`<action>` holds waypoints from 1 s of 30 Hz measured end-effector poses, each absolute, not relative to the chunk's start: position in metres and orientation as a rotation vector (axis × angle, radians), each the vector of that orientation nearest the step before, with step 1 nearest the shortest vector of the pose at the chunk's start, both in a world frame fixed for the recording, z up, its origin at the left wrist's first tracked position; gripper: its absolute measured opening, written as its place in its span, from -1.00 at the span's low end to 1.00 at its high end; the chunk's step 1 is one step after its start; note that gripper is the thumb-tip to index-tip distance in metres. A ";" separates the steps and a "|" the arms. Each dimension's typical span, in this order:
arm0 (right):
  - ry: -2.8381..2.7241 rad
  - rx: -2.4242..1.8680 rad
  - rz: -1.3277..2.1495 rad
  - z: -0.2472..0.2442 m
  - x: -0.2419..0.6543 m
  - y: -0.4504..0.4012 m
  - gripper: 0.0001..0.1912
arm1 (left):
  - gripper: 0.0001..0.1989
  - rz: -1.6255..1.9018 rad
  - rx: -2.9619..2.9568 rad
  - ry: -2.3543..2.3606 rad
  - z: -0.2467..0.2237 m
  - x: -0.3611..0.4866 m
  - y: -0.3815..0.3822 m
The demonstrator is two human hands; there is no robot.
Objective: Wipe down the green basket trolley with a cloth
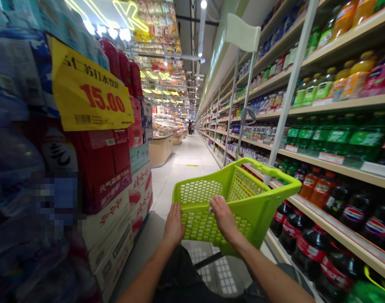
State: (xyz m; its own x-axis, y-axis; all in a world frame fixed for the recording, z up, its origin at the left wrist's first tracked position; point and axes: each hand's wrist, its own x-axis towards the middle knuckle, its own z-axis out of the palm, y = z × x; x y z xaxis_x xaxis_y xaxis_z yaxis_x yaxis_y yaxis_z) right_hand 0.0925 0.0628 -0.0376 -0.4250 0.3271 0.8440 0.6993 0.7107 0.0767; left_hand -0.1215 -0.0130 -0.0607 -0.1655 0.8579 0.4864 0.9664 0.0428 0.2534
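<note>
A lime-green plastic shopping cart (258,206) with perforated sides stands in front of me, turned sideways, its handle at the right. My left hand (174,224) lies against the cart's near left corner, fingers together over the edge. On the near side's top rim, my right hand (223,216) is closed, with a bit of something white at its fingers. That white thing is too small to name. The part of the cart's basket that shows holds no goods.
Shelves of bottled drinks (340,162) line the right side. Stacked drink cartons (106,168) under a yellow price sign (91,90) stand close at the left. A tiled aisle (186,155) runs ahead, past wooden display counters (161,149) and distant people (190,127).
</note>
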 end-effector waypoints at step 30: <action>-2.341 -0.445 -0.525 -0.073 0.073 0.018 -0.69 | -0.28 -0.905 -1.824 -2.072 -0.067 -0.108 -0.023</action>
State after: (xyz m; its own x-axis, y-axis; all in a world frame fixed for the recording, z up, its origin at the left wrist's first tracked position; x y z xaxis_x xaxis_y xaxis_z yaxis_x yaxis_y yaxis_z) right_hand 0.0727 0.0180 -0.0732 -0.7053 0.1695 0.6884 0.4472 0.8598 0.2465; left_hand -0.1083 -0.0225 -0.0675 -0.1947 0.8103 0.5527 0.9562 0.0312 0.2910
